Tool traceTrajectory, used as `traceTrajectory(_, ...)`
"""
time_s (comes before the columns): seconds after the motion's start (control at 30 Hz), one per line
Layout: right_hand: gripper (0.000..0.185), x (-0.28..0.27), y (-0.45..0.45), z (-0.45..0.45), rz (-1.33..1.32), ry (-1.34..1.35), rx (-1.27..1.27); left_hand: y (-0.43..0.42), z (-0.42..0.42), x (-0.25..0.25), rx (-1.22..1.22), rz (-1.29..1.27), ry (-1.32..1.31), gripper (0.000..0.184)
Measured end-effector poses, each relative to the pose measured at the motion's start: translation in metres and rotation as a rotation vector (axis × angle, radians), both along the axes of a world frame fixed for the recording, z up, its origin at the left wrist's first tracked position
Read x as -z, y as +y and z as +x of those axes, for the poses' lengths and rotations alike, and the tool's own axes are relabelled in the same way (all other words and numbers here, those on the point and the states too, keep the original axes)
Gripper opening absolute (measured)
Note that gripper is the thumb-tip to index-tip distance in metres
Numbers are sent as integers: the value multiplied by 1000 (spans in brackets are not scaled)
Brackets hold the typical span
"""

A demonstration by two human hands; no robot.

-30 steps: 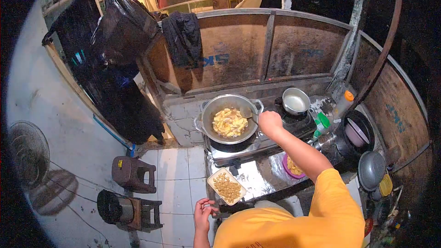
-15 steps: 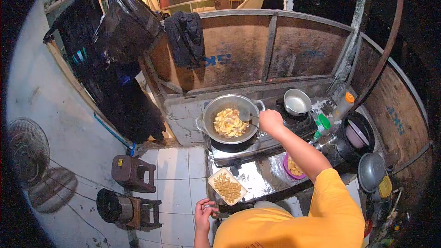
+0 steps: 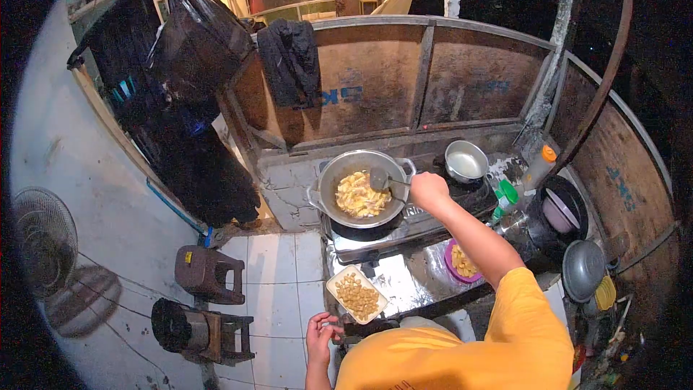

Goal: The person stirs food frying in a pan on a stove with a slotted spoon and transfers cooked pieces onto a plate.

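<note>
My right hand (image 3: 429, 191) is closed around the handle of a spatula (image 3: 378, 178), whose dark blade is in the wok at the right side of the food. The grey two-handled wok (image 3: 328, 198) stands on the stove and holds yellowish food pieces (image 3: 359, 195). My left hand (image 3: 322, 329) hangs low beside the counter edge, fingers loosely bent and apart, with nothing in it. Just to its upper right, a pale rectangular tray (image 3: 377, 310) holds small light-brown pieces. Partly behind my right forearm is a pink plate (image 3: 449, 263) of yellow pieces.
A small metal pot (image 3: 465, 161) sits right of the wok. Farther right stand a green-capped bottle (image 3: 505, 197), an orange-capped bottle (image 3: 540, 166) and a dark basin (image 3: 548, 231). Stools (image 3: 206, 271) are on the left floor. A wooden panel wall (image 3: 368, 79) closes the back.
The spatula blade has shifted left and slightly down in the wok, with my right hand moving slightly with it. My left hand stays in place.
</note>
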State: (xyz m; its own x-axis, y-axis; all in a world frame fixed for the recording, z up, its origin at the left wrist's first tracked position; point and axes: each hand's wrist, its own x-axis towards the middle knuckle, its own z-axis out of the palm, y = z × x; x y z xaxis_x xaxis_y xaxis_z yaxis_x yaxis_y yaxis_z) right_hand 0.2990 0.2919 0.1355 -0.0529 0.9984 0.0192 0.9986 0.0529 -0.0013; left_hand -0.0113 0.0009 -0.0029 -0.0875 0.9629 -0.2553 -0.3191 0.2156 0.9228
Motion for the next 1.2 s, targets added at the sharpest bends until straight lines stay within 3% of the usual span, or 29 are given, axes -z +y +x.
traceTrajectory(0.23,17,16,-19,-10,54,-94,-152,0,4,0,12,4,-6,33)
traceTrajectory(0.57,17,28,-23,-20,68,-7,-166,2,4,-5,23,7,3,33)
traceTrajectory(0.77,15,-2,-33,-17,73,17,-174,-2,2,-3,7,18,1,33)
traceTrajectory(1.2,13,23,-37,-35,75,50,-234,-1,2,-4,10,20,-12,34)
